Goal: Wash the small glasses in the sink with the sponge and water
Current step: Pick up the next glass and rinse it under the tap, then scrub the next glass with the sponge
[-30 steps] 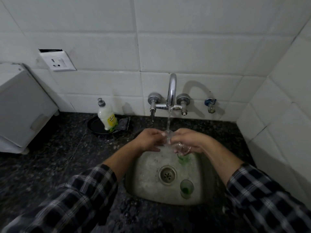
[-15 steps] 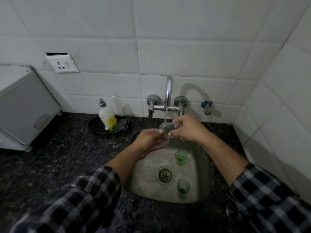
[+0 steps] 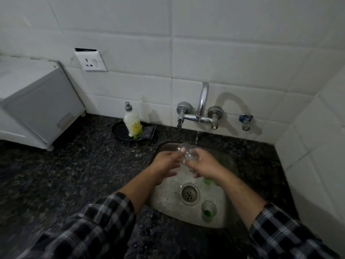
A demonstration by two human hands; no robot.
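Note:
A small clear glass (image 3: 186, 151) is held tilted over the steel sink (image 3: 168, 200), just left of the thin water stream from the tap (image 3: 202, 101). My left hand (image 3: 166, 163) and my right hand (image 3: 202, 162) both grip it, fingers meeting on it. A green-bottomed small glass (image 3: 208, 213) stands upright near the sink's front right. Another green glass (image 3: 207, 181) shows partly under my right wrist. The dark sponge (image 3: 148, 132) lies on a black dish (image 3: 119, 132) beside the soap bottle (image 3: 132, 122).
Dark speckled counter (image 3: 65, 174) surrounds the sink. A white appliance (image 3: 35, 105) stands at the left, a wall socket (image 3: 91, 61) above it. Tiled walls close in behind and at the right. The drain (image 3: 189, 193) sits mid-sink.
Both hands have come down and slightly left with the clear glass, out of the water stream. The stream looks thinner now.

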